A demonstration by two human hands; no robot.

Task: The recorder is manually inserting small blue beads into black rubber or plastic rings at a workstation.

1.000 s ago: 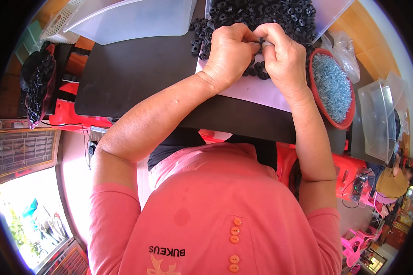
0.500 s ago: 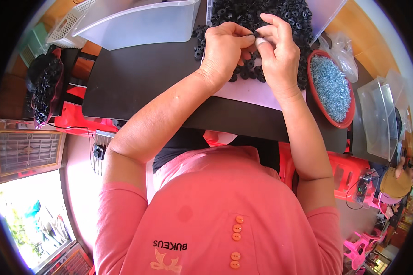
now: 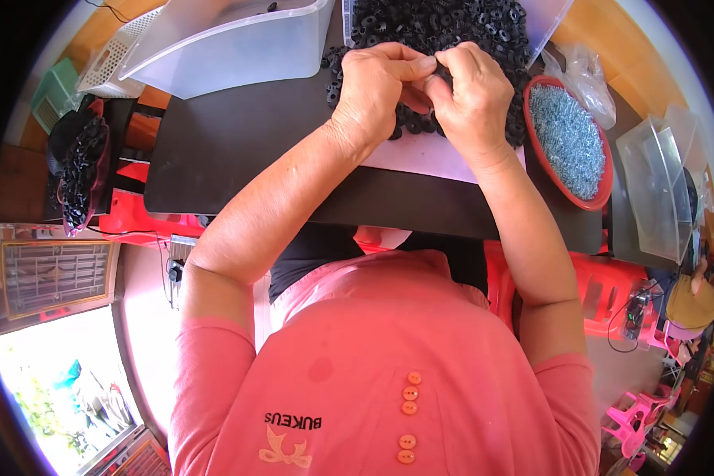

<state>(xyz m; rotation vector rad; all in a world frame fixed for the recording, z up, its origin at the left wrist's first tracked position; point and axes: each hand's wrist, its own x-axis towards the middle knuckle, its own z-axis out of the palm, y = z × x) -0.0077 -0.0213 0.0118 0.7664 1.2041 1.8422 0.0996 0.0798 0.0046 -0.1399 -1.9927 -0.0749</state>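
Note:
Both my hands meet over the heap of small black plastic parts (image 3: 444, 22) at the far side of the table. My left hand (image 3: 373, 89) is closed in a pinch, thumb and forefinger pointing right. Against its fingertips, my right hand (image 3: 474, 99) is closed too, with its fingers curled. A small black part (image 3: 443, 74) shows between the fingertips, mostly covered by them. More of these ring-like black parts lie loose under my hands on a pale sheet (image 3: 420, 157). To the right of my right hand stands a red bowl (image 3: 608, 170) full of small shiny bluish pieces (image 3: 567, 143).
A translucent tub (image 3: 230, 59) stands on the dark table (image 3: 238, 143) at the far left, holding a few black bits. Clear plastic containers (image 3: 650, 186) and a crumpled plastic bag (image 3: 587, 83) are at the right. Further left is a basket of black parts (image 3: 83, 170).
My right fingers have curled in from a spread position and closed around the small part at my left fingertips. The whole view has shifted slightly.

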